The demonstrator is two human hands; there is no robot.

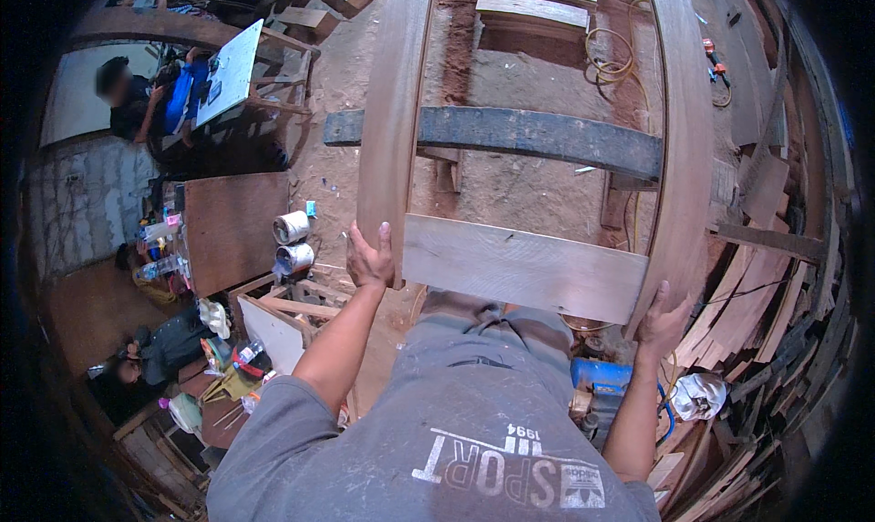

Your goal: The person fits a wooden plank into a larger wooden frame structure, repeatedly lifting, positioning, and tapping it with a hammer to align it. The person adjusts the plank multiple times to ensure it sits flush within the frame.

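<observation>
A large wooden frame stretches away in front of me, with a left side board (pixel 387 148), a right side board (pixel 685 158) and a pale crosspiece (pixel 524 262) between them at the near end. My left hand (pixel 369 260) is closed around the near end of the left board, thumb pointing up its inner side. At the right board's near end, my right hand (pixel 663 320) grips the outer edge; some of its fingers are hidden. A dark rough beam (pixel 538 139) passes beneath both side boards.
Two paint-smeared cans (pixel 293 242) stand on the dirt floor at left, near a brown panel (pixel 239 230). A yellow cable (pixel 611 57) lies beyond the beam. Stacked planks (pixel 752 294) line the right. Other people sit at far left. A blue machine (pixel 603 376) is by my right forearm.
</observation>
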